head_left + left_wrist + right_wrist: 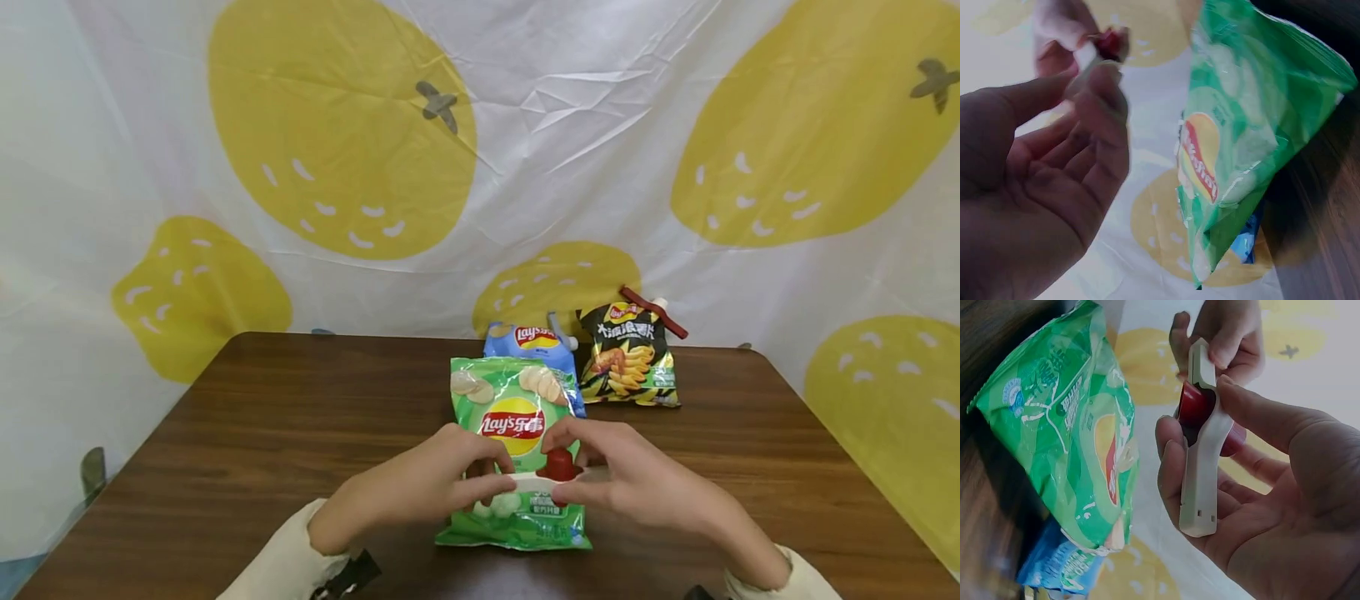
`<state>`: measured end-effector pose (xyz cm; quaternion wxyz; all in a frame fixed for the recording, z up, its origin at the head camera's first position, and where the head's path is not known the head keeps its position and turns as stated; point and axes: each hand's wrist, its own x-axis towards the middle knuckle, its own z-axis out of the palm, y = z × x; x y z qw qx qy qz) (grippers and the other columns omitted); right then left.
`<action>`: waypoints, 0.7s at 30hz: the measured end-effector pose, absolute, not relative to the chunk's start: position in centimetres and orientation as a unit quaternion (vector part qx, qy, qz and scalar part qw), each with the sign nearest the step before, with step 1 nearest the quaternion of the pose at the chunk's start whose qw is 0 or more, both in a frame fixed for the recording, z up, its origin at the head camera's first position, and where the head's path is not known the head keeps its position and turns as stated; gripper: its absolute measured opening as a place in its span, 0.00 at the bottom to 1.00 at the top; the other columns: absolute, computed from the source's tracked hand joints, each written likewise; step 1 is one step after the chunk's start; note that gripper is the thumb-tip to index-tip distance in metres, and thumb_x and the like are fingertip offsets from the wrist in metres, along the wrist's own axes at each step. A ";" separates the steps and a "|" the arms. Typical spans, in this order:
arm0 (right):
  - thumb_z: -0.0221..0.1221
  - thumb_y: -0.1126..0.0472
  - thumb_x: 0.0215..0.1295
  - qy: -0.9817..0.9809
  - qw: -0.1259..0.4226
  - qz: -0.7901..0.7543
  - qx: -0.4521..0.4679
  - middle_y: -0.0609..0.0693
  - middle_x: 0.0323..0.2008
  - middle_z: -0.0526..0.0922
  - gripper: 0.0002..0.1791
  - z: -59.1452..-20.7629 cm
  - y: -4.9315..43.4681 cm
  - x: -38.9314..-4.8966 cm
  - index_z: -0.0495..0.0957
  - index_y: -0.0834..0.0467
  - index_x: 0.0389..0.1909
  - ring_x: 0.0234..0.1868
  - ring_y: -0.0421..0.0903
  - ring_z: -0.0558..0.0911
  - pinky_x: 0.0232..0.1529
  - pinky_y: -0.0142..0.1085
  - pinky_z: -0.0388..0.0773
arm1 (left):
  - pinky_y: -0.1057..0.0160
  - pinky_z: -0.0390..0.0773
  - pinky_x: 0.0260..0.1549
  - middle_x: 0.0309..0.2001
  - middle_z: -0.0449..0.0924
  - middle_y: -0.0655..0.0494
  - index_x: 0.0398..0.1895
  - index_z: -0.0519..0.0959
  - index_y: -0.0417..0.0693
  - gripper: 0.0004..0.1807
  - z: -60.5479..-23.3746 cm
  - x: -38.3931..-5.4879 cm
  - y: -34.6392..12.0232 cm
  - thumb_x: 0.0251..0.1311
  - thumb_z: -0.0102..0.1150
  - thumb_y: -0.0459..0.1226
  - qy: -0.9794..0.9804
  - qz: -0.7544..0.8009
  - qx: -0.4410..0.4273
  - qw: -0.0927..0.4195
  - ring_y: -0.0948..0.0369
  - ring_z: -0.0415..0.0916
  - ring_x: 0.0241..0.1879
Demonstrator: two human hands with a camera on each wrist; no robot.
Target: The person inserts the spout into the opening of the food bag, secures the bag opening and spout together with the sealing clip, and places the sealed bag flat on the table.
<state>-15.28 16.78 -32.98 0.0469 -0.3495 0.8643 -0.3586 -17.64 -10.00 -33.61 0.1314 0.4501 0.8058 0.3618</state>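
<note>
Both hands hold a white bag-sealing clip (1202,478) with a red spout cap (559,465), raised in front of a green Lay's chip bag (510,392). My left hand (442,475) pinches one end of the clip between thumb and fingertips. At the other end, my right hand (637,475) grips it, with the thumb on one side and fingers curled on the other. In the right wrist view the clip's white bar looks closed, and the red part passes through its middle. The green bag stands upright on the table, touched by neither hand.
Behind the green bag stands a blue Lay's bag (551,354), partly hidden. To its right is a black chip bag (622,358) with a dark red clip (660,313) across its top corner. All stand on a dark wooden table (300,400) before a lemon-print cloth (570,150).
</note>
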 end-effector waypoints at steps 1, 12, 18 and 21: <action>0.67 0.50 0.63 0.864 0.037 -0.354 -0.356 0.40 0.45 0.81 0.17 -32.9 16.7 -15.2 0.75 0.43 0.50 0.38 0.39 0.81 0.42 0.34 0.80 | 0.71 0.74 0.21 0.23 0.81 0.58 0.39 0.83 0.49 0.06 -33.5 -17.6 -10.2 0.69 0.60 0.40 0.805 0.364 0.447 0.143 0.72 0.72 0.20; 0.67 0.53 0.64 0.836 0.102 -0.357 -0.403 0.37 0.40 0.83 0.13 -33.1 16.0 -15.1 0.77 0.42 0.47 0.40 0.37 0.82 0.44 0.34 0.81 | 0.73 0.75 0.26 0.27 0.78 0.71 0.36 0.82 0.51 0.02 -35.1 -17.2 -11.3 0.66 0.63 0.38 0.765 0.367 0.498 0.179 0.76 0.71 0.26; 0.67 0.57 0.64 0.810 0.142 -0.382 -0.422 0.40 0.39 0.84 0.12 -33.2 16.3 -15.1 0.79 0.46 0.46 0.38 0.37 0.84 0.41 0.36 0.82 | 0.73 0.75 0.26 0.25 0.80 0.69 0.34 0.83 0.49 0.02 -35.4 -17.3 -11.0 0.65 0.64 0.35 0.753 0.356 0.524 0.177 0.78 0.71 0.26; 0.67 0.58 0.64 0.803 0.162 -0.388 -0.422 0.41 0.39 0.84 0.11 -33.2 16.3 -14.9 0.79 0.47 0.46 0.38 0.37 0.85 0.40 0.36 0.83 | 0.72 0.76 0.25 0.25 0.82 0.64 0.34 0.84 0.46 0.02 -35.5 -17.4 -10.9 0.64 0.64 0.34 0.744 0.359 0.532 0.185 0.78 0.72 0.26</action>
